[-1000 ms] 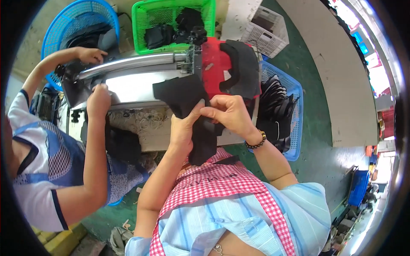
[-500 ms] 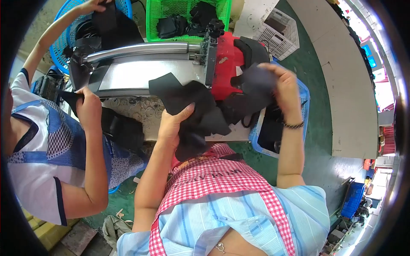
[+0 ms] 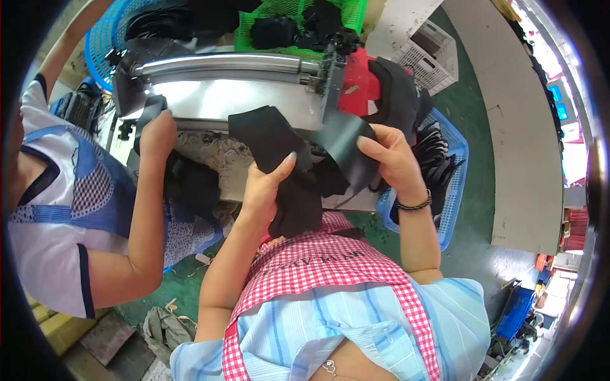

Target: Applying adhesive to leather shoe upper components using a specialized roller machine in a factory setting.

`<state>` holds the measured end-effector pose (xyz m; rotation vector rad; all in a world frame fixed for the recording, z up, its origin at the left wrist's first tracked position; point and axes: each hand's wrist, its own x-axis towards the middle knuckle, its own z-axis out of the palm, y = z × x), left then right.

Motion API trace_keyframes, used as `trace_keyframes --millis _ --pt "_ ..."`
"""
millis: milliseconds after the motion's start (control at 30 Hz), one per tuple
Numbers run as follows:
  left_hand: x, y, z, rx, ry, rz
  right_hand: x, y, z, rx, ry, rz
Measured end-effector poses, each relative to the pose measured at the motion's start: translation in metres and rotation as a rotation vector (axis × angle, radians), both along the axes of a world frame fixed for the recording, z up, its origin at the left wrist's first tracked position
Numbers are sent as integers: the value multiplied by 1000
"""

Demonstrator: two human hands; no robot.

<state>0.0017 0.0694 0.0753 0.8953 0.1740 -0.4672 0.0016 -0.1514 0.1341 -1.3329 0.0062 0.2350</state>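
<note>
My left hand [image 3: 267, 189] is closed round several flat black leather-like pieces, its thumb pressed on top. One black piece [image 3: 264, 130] sticks up over the machine's front edge, and others [image 3: 296, 209] hang below towards my apron. My right hand [image 3: 395, 162] pinches a curved, slightly shiny black piece [image 3: 348, 149] between thumb and fingers. That piece bends down close to those in my left hand; whether they touch I cannot tell. Behind both hands stands a roller machine with a metal bed [image 3: 210, 105], a shiny roller [image 3: 219, 63] and a red housing [image 3: 357, 86].
At the left a co-worker's hand [image 3: 157, 134] holds a black strip [image 3: 151, 108] by the bed. A blue basket [image 3: 459, 171] with stacked black pieces stands right of my right hand. Farther off are a green crate [image 3: 244, 39], a white crate [image 3: 438, 71] and a round blue basket [image 3: 95, 44].
My right hand has come down and left, bringing its black piece nearer to my left hand. The co-worker's far hand has left the picture. The whole view has shifted slightly.
</note>
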Motion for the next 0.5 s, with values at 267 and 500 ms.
trace_keyframes --millis 267,500 --pt "10 -17 1 84 50 162 13 34 -19 -521 -254 -165" --pt "10 -12 3 84 48 78 -9 10 31 313 -113 -78"
